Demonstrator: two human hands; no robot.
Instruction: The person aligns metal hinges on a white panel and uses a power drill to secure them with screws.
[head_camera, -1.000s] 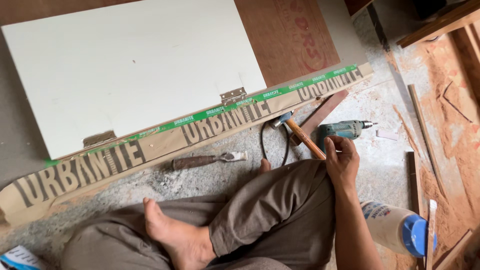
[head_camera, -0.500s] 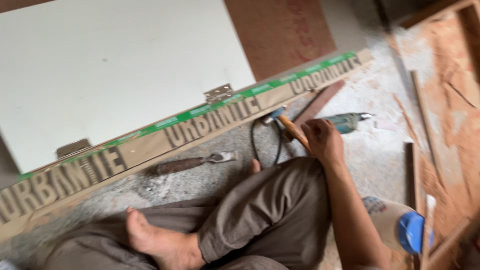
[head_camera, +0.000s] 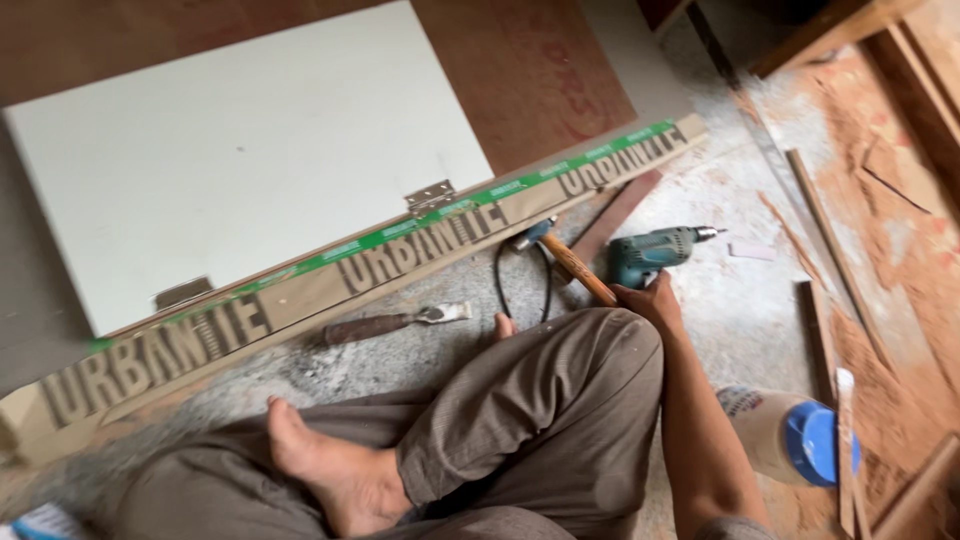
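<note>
Right hand (head_camera: 652, 298) clasps wooden hammer handle (head_camera: 580, 270) beside the knee; head near printed board edge. Left hand not visible. Teal drill (head_camera: 655, 252) just beyond. Gritty, dusty concrete floor (head_camera: 740, 300); smooth white hinged panel (head_camera: 250, 170); chisel (head_camera: 395, 322) nearby.

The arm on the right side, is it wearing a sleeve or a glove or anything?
No. The right arm is bare along all of it that shows, with no sleeve, and the right hand wears no glove. No watch or ring is visible. The left arm and hand are out of view.
</note>
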